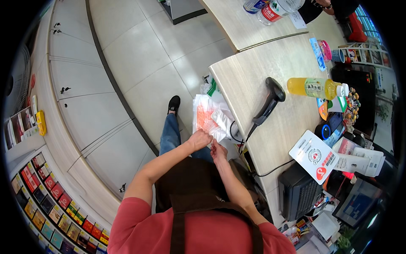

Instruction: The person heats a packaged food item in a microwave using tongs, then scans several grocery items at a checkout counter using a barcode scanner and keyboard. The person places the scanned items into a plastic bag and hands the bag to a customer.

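Observation:
My left hand (200, 139) and my right hand (219, 150) meet in front of my dark apron, fingertips pinched together. Between them they grip the near edge of a thin white plastic bag (204, 116) with orange print. More crumpled plastic bags (215, 92), one partly green, hang or lie by the counter's side; the pile makes it hard to tell where each ends. On the wooden counter (253, 66) to the right rests a black handheld barcode scanner (269, 101), its cable running over the edge. Beyond it lie yellow drink bottles (317, 88) with white caps.
A printed sign card (314, 157) leans above a black keyboard unit (299, 190), near a screen (360, 203). Clear plastic bottles (274, 12) stand on the farther counter, by another person's hand (323, 3). Cabinets (82, 82) and a cigarette-pack rack (57, 203) line the left.

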Demonstrator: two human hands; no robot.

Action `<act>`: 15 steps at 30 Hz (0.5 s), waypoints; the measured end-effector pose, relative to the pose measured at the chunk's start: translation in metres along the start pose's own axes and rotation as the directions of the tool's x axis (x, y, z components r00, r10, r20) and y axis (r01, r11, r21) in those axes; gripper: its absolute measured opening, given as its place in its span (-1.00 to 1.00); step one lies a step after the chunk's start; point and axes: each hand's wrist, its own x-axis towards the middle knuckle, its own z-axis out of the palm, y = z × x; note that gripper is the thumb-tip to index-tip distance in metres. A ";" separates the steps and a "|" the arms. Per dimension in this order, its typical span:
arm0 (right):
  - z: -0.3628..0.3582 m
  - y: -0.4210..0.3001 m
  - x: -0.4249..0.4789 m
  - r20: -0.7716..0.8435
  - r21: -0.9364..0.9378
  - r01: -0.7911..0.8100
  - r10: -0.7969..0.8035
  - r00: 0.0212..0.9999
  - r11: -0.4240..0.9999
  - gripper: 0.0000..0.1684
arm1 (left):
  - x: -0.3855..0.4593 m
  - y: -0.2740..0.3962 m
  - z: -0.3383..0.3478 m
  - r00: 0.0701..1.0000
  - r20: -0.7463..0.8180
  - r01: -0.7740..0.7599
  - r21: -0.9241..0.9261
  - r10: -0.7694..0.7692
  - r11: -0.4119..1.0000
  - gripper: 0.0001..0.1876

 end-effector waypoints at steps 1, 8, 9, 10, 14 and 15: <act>0.001 -0.002 -0.004 0.011 -0.002 0.017 -0.017 1.000 1.000 -0.70 | -0.006 -0.002 -0.004 0.996 -0.075 -0.041 0.062 0.045 0.997 -0.89; 0.001 -0.017 -0.013 0.048 -0.069 0.121 -0.118 0.992 0.990 -0.77 | -0.019 -0.007 -0.021 0.977 -0.171 -0.095 0.186 0.127 0.978 -0.89; 0.001 -0.017 -0.012 0.058 -0.089 0.147 -0.143 0.988 0.985 -0.77 | -0.017 -0.008 -0.023 0.977 -0.169 -0.102 0.186 0.134 0.977 -0.89; 0.001 -0.016 -0.011 0.070 -0.108 0.173 -0.167 0.984 0.979 -0.78 | -0.017 -0.008 -0.027 0.976 -0.179 -0.098 0.159 0.127 0.982 -0.89; 0.002 -0.011 -0.014 0.109 -0.190 0.216 -0.198 0.974 0.958 -0.77 | -0.020 -0.009 -0.022 0.963 -0.249 -0.056 0.173 0.099 0.983 -0.89; 0.005 -0.012 -0.017 0.124 -0.206 0.218 -0.196 0.973 0.954 -0.76 | -0.021 -0.010 -0.023 0.962 -0.257 -0.048 0.173 0.092 0.984 -0.89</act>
